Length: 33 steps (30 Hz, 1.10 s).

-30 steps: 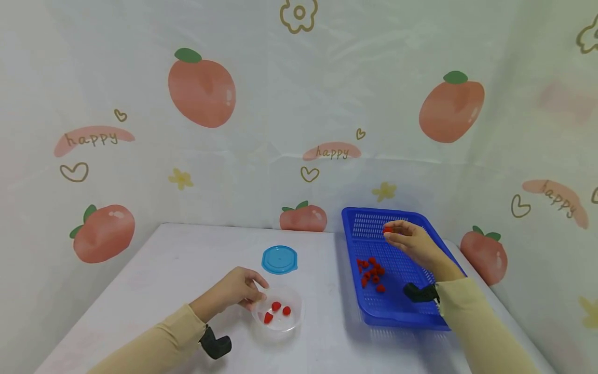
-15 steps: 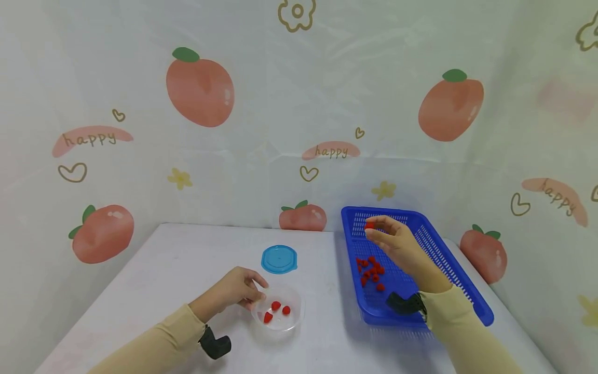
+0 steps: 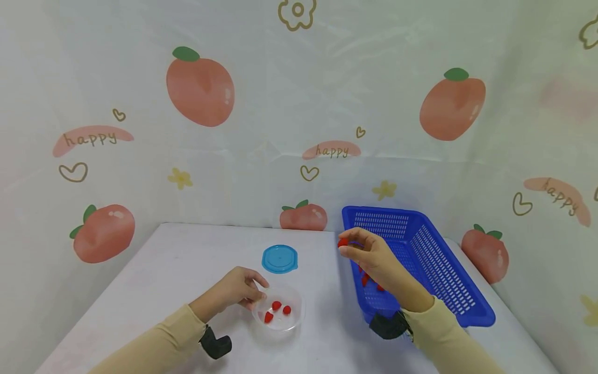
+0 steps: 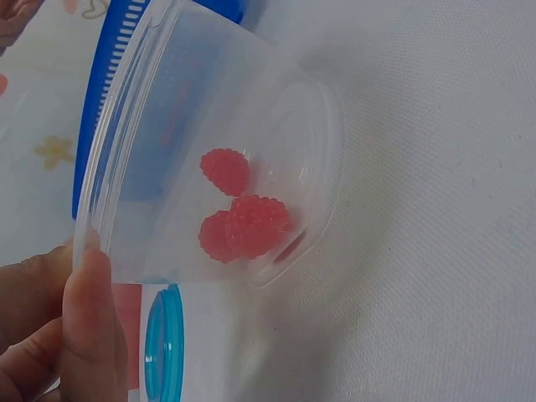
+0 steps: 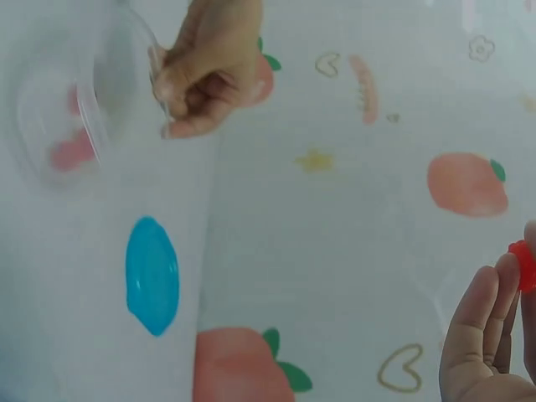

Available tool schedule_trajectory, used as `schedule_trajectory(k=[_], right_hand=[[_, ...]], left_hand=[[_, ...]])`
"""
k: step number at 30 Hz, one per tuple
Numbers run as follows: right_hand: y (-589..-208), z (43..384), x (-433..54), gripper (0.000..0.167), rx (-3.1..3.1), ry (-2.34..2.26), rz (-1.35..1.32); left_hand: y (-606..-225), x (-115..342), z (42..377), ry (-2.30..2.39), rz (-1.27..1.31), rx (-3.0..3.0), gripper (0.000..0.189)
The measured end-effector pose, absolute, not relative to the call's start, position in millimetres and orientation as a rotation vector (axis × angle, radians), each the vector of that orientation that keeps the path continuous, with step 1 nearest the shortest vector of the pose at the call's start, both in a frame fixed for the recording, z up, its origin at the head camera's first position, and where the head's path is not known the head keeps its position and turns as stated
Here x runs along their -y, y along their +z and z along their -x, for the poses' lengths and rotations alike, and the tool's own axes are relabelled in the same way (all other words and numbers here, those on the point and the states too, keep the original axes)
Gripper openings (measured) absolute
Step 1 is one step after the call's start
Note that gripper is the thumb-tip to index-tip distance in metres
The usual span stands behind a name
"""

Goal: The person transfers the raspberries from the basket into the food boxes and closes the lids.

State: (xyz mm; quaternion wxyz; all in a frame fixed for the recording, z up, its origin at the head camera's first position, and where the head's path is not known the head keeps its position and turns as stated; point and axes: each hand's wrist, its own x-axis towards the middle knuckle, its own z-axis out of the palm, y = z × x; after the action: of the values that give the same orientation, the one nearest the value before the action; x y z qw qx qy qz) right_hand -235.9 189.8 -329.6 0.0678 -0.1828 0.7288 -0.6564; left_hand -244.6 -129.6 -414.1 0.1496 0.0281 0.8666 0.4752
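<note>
My left hand pinches the rim of a clear round plastic tub, thumb and fingers at its back left edge. Inside the tub lie three red raspberries, seen through its wall in the left wrist view. Between the thumb and fingertips of my right hand is another raspberry, held up over the left rim of a blue plastic basket. More raspberries lie in the basket, partly hidden behind that hand.
A blue lid lies flat on the white table behind the tub. A white curtain printed with fruit stands along the table's back edge and sides.
My right hand has carried its raspberry leftward from above the basket's middle to its left rim, dipping lower in the last half second. The left hand and tub stay put.
</note>
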Motion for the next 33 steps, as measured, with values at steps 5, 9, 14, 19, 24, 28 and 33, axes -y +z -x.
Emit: schedule_trajectory(k=[5,9,14,19,24,28,33], right_hand=[[-334.9,228.0,-174.1,0.023,-2.182,-1.940,0.546],[-341.9,223.0,-163.7,0.022,-2.123,-1.940,0.543],[-353.3,216.5,-151.3,0.021,-2.089,-1.911,0.544],[-365.8,211.8,-140.0,0.026,-2.057,-1.859,0.549],[-379.8,208.7,-129.9,0.030,-2.019,-1.843,0.549],[-391.9,206.1,-122.7,0.031,-1.993,-1.853,0.518],[-404.6,206.1,-116.0,0.033,-1.997,-1.847,0.471]], left_hand=[[-411.2,130.4,243.4,1.376,-0.091,-2.472,0.023],[-409.4,130.7,242.8,1.385,-0.088,-2.462,0.023],[-409.8,129.2,243.7,1.371,-0.079,-2.473,0.022],[-410.6,128.6,244.7,1.355,-0.072,-2.488,0.021],[-410.3,129.7,243.9,1.361,-0.087,-2.480,0.023],[-410.1,130.3,243.4,1.362,-0.107,-2.473,0.024],[-409.7,130.1,243.6,1.368,-0.110,-2.471,0.023]])
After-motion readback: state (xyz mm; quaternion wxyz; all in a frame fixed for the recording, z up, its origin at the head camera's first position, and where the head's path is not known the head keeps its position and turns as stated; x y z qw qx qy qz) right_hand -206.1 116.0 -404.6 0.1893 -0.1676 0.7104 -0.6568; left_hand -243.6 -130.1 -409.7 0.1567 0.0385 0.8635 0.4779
